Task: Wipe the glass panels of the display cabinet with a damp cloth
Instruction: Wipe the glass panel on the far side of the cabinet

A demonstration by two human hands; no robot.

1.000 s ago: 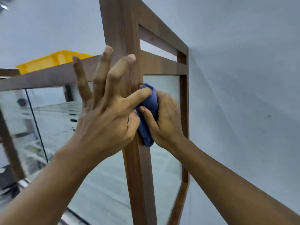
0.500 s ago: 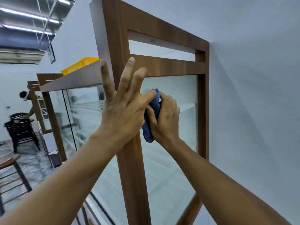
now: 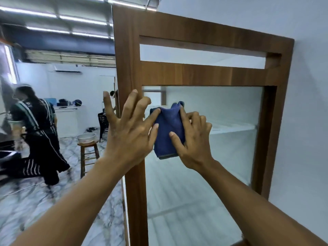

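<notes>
A folded blue cloth (image 3: 168, 132) lies against the glass side panel (image 3: 221, 142) of the wooden display cabinet (image 3: 195, 73), just below its crossbar. My right hand (image 3: 193, 139) grips the cloth, thumb across its front and fingers curled round its right edge. My left hand (image 3: 131, 132) is spread over the cabinet's corner post. Its index finger and thumb tips touch the cloth's left edge, and the other fingers are splayed straight. White shelves show through the glass.
A white wall (image 3: 310, 121) runs close along the cabinet's right side. To the left, a person (image 3: 35, 132) kneels on the marble floor (image 3: 35, 201). A wooden stool (image 3: 88, 153) with a metal bowl (image 3: 86, 137) on it stands near the cabinet.
My view has swung left to face the side panel squarely. Both hands and the cloth have shifted right, off the corner post and onto the glass.
</notes>
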